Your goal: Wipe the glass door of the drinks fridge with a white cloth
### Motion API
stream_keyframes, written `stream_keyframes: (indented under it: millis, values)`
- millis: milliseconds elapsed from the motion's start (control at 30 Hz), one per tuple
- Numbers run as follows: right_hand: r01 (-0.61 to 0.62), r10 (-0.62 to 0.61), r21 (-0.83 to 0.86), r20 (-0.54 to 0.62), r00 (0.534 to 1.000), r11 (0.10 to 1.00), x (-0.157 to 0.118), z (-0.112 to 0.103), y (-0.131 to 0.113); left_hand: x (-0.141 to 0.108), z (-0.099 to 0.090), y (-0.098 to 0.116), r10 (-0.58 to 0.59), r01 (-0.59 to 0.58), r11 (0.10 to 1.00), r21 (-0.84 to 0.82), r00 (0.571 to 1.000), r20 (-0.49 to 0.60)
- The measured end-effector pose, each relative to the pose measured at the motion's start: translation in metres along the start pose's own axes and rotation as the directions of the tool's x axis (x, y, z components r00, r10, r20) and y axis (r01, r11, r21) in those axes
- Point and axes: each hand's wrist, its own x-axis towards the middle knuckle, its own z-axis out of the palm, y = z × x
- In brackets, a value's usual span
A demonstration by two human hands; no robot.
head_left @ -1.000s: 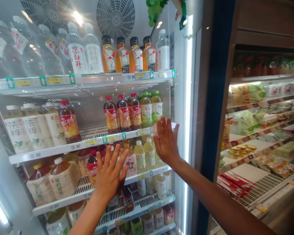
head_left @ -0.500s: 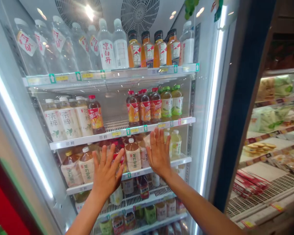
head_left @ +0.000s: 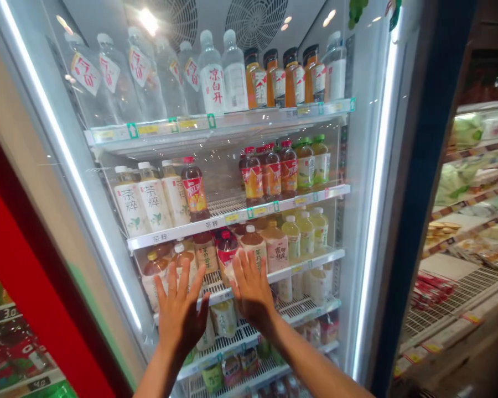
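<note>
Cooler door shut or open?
Looks shut: left hand and right hand lie flat against its glass, with bottles behind it.

A bright LED strip [head_left: 70, 166] runs down the left side of the glass door [head_left: 219, 171], and a hot glare [head_left: 148, 22] flares near its top. Right of the door, the shelves [head_left: 473, 182] I see fall dimmer, bending at the edge of my view.

Glossy glass door [head_left: 219, 171] — smooth plastic bottles [head_left: 212, 88]
</note>
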Motion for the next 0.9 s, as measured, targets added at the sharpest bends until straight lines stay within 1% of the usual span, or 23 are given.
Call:
stream_keyframes:
  millis: [33,67,200,233,267,300,400,433,467,500,600,633,667,700,767,833,867,900]
  values:
    - [0.017,-0.017,0.002,-0.001,1.0,1.0,-0.005,0.004,-0.008,-0.003,-0.001,-0.004,0.006,-0.006,1.0,0.002,1.0,0.008]
    - [0.018,-0.018,0.006,-0.001,1.0,1.0,-0.003,0.006,-0.014,-0.006,-0.003,-0.007,0.015,-0.015,1.0,0.008,1.0,0.013]
    - [-0.071,0.07,0.026,0.019,0.997,0.997,0.041,0.004,-0.03,-0.014,-0.005,-0.016,0.03,-0.03,0.999,0.022,1.0,0.002]
    - [-0.085,0.084,0.027,0.022,0.996,0.996,0.046,0.004,-0.033,-0.017,-0.006,-0.017,0.022,-0.022,1.0,0.015,1.0,0.003]
    - [-0.09,0.089,0.023,0.023,0.996,0.996,0.043,0.004,-0.038,-0.02,-0.007,-0.018,0.012,-0.012,1.0,0.006,1.0,0.005]
    - [-0.081,0.081,0.017,0.024,0.996,0.997,0.033,0.005,-0.042,-0.023,-0.008,-0.019,0.003,-0.003,1.0,-0.003,1.0,0.008]
    - [-0.015,0.014,0.018,0.038,0.999,1.0,-0.01,0.012,-0.055,-0.033,-0.01,-0.024,-0.019,0.019,1.0,-0.024,1.0,0.016]
    - [0.004,-0.004,0.02,0.032,0.999,1.0,-0.017,0.014,-0.056,-0.035,-0.01,-0.025,-0.026,0.026,0.999,-0.027,1.0,0.015]
    - [0.012,-0.012,0.021,0.02,1.0,1.0,-0.016,0.015,-0.057,-0.035,-0.01,-0.026,-0.034,0.034,0.999,-0.029,0.999,0.014]
    - [0.007,-0.007,0.02,0.005,1.0,1.0,-0.008,0.014,-0.055,-0.035,-0.009,-0.027,-0.043,0.043,0.999,-0.032,0.999,0.01]
    - [-0.048,0.049,0.026,-0.027,0.998,0.998,0.036,0.008,-0.047,-0.028,-0.003,-0.019,-0.064,0.063,0.996,-0.057,0.998,-0.008]
    - [-0.054,0.054,0.035,-0.022,0.998,0.998,0.044,0.006,-0.043,-0.025,-0.001,-0.014,-0.065,0.064,0.995,-0.071,0.998,-0.012]
    - [-0.055,0.056,0.042,-0.01,0.998,0.998,0.044,0.005,-0.04,-0.022,0.001,-0.009,-0.063,0.061,0.995,-0.085,0.998,-0.015]
    - [-0.053,0.052,0.043,0.003,0.999,0.998,0.035,0.005,-0.035,-0.019,0.003,-0.003,-0.063,0.061,0.994,-0.091,0.998,-0.014]
    - [-0.049,0.049,0.028,0.021,0.999,0.998,0.001,0.007,-0.024,-0.013,0.007,0.009,-0.067,0.065,0.994,-0.089,0.998,-0.019]
    - [-0.036,0.036,0.005,0.006,0.999,0.999,-0.029,0.007,-0.004,-0.005,0.011,0.018,-0.072,0.07,0.994,-0.084,0.997,-0.024]
    - [-0.033,0.033,-0.005,-0.012,0.999,0.999,-0.032,0.006,0.009,0.0,0.013,0.023,-0.074,0.071,0.994,-0.085,0.997,-0.026]
    - [-0.04,0.04,-0.01,-0.029,0.999,0.999,-0.027,0.002,0.024,0.007,0.016,0.028,-0.074,0.071,0.994,-0.088,0.997,-0.029]
